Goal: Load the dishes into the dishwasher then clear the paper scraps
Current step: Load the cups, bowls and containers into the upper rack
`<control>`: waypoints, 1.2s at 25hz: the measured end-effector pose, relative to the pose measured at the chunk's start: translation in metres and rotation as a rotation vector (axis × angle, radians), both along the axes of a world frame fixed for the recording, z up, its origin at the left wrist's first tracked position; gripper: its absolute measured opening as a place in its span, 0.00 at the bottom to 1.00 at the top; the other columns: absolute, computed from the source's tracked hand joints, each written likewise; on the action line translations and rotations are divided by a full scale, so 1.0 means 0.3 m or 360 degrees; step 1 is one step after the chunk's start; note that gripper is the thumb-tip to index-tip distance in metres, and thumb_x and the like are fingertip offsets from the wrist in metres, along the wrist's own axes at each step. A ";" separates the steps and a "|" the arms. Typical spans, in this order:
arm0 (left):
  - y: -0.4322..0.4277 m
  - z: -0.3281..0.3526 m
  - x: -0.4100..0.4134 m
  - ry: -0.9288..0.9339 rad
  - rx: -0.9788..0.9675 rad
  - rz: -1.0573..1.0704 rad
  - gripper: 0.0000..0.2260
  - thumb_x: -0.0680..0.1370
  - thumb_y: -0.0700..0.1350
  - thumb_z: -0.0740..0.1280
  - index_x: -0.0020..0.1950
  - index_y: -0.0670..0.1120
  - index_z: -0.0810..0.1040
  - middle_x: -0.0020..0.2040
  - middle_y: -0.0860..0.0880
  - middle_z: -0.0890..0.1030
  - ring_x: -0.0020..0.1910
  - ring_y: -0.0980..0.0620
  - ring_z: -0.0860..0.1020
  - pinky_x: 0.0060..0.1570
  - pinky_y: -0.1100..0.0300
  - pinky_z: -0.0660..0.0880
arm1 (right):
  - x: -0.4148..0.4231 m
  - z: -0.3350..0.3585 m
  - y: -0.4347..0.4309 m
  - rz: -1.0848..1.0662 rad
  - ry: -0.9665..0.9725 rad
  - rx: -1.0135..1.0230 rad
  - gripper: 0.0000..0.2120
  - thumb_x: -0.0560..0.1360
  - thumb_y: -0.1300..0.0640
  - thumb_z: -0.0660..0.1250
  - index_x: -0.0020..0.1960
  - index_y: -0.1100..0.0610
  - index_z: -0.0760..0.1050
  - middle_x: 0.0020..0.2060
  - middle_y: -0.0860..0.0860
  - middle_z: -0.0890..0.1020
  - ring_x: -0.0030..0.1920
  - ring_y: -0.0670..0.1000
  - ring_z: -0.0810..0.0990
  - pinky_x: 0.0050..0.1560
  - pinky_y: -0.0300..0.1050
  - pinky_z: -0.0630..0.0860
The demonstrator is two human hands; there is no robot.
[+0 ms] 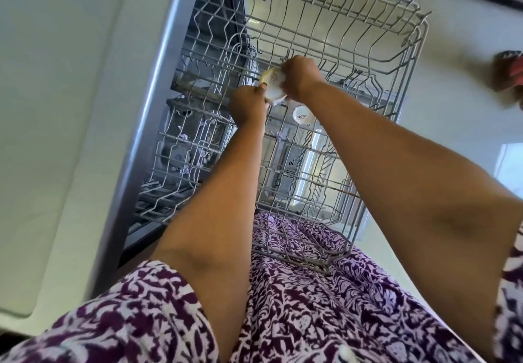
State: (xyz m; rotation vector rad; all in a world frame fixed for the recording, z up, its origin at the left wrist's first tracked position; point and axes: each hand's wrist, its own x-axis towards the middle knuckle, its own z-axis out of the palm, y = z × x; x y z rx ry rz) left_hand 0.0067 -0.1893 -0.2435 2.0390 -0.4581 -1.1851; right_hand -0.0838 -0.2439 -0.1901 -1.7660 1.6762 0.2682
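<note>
A small cream-white dish or bowl (273, 85) with a yellowish rim is held between both my hands over the middle of the pulled-out wire rack (368, 60) of the dishwasher. My left hand (247, 105) grips its lower left edge. My right hand (300, 78) curls over its upper right side. Most of the dish is hidden by my fingers. Apart from this dish, the rack holds no dishes that I can see.
The dishwasher's grey front edge (158, 99) runs diagonally on the left, beside a white countertop (56, 108). Below the rack shows a white round cap (301, 115) on the open door. My purple patterned clothing (297, 292) fills the bottom. A foot (509, 71) stands at the right edge.
</note>
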 end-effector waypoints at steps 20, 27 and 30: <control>-0.074 0.023 0.011 -0.0014 -0.0095 -0.0270 0.18 0.72 0.35 0.67 0.61 0.49 0.79 0.58 0.50 0.81 0.55 0.48 0.79 0.52 0.46 0.78 | 0.004 -0.023 0.001 -0.1029 -0.0469 0.0244 0.14 0.80 0.58 0.57 0.60 0.63 0.72 0.51 0.60 0.80 0.42 0.59 0.83 0.29 0.46 0.80; -0.043 0.015 0.001 0.0066 -0.0062 -0.0177 0.16 0.77 0.40 0.66 0.64 0.47 0.76 0.63 0.48 0.77 0.59 0.45 0.76 0.56 0.45 0.77 | -0.010 -0.050 0.036 -0.0774 -0.0349 -0.0008 0.17 0.78 0.51 0.59 0.63 0.59 0.72 0.55 0.56 0.79 0.50 0.58 0.81 0.52 0.51 0.78; -0.036 0.009 0.007 0.0035 -0.0045 -0.0208 0.16 0.77 0.40 0.65 0.64 0.48 0.76 0.64 0.48 0.77 0.58 0.41 0.77 0.55 0.42 0.77 | -0.018 -0.051 0.041 -0.0821 -0.0352 -0.0065 0.17 0.78 0.51 0.60 0.63 0.59 0.72 0.55 0.56 0.79 0.50 0.57 0.81 0.53 0.51 0.78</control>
